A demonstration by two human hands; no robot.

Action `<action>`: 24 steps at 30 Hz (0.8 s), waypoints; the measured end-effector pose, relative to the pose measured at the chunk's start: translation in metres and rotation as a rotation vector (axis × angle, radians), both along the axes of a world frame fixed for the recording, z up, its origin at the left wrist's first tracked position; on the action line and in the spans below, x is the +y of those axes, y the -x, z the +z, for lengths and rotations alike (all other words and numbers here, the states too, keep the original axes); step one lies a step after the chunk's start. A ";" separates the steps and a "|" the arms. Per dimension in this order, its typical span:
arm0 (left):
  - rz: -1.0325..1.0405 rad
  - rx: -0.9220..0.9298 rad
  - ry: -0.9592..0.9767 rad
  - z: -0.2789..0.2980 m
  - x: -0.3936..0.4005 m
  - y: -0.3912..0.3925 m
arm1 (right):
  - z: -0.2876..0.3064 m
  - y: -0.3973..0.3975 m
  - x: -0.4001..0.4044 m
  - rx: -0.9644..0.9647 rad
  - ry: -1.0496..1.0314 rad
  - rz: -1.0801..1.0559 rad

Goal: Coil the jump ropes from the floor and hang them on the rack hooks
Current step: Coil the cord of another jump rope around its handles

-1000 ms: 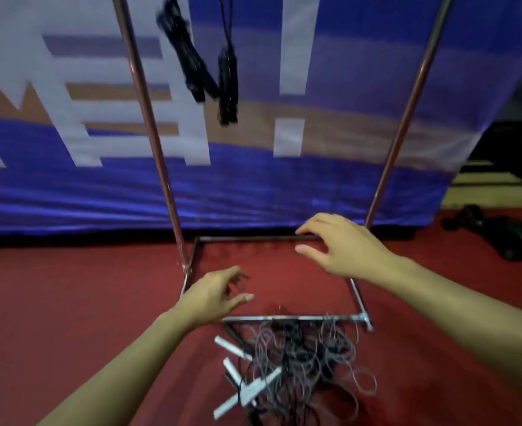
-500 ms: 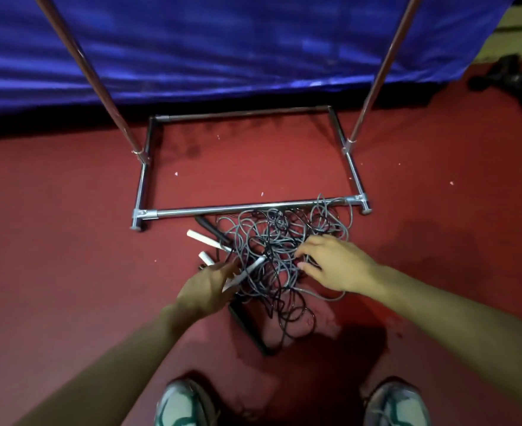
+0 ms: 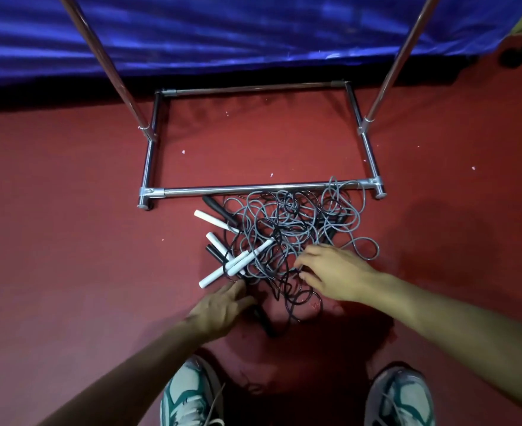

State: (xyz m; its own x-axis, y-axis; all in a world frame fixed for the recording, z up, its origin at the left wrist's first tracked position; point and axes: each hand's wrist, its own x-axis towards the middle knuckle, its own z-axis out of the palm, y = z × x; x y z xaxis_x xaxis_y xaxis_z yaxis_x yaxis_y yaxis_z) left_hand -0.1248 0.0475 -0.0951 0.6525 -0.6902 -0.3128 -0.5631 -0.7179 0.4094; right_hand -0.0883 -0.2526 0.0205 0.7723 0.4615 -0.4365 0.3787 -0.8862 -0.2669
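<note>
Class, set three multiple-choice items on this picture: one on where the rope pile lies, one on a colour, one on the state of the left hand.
1. Where does the tangled jump rope pile lie?
A. against the rack's near base bar
B. inside the base frame
C. on the blue banner

2. What colour is the floor?
A. green
B. red
C. grey

3. What is the left hand doing?
A. resting on a shoe
B. gripping a rack pole
C. reaching to a black handle

Answers: 1 A, loops overlap that bar; 2 B, red floor all round; 3 C, its fingers lie at the handle.
</note>
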 end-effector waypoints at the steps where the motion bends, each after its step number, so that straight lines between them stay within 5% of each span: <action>1: 0.018 -0.024 0.000 0.001 -0.004 0.001 | 0.001 0.002 -0.001 -0.004 0.004 0.010; 5: 0.024 -0.146 0.017 0.005 -0.014 0.005 | 0.014 0.008 -0.009 -0.010 0.013 0.032; 9: 0.026 -0.062 0.283 0.044 -0.026 -0.005 | 0.023 0.017 -0.023 0.041 -0.097 0.026; 14: 0.191 0.046 0.568 0.186 -0.056 -0.034 | 0.077 0.029 -0.011 0.106 -0.393 -0.099; 20: 0.395 -0.208 0.792 0.370 -0.046 -0.084 | 0.214 0.000 -0.026 0.315 -0.965 -0.503; 24: 0.531 -0.148 0.905 0.467 -0.038 -0.096 | 0.317 -0.012 -0.035 0.093 -1.092 -0.477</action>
State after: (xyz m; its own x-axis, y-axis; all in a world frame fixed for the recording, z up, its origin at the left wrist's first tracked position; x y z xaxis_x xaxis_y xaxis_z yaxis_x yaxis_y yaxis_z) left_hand -0.0290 0.0096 0.3721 0.9285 -0.2411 0.2824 -0.3543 -0.3481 0.8679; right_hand -0.0765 -0.2881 0.3375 0.9526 0.2991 -0.0552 0.0126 -0.2201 -0.9754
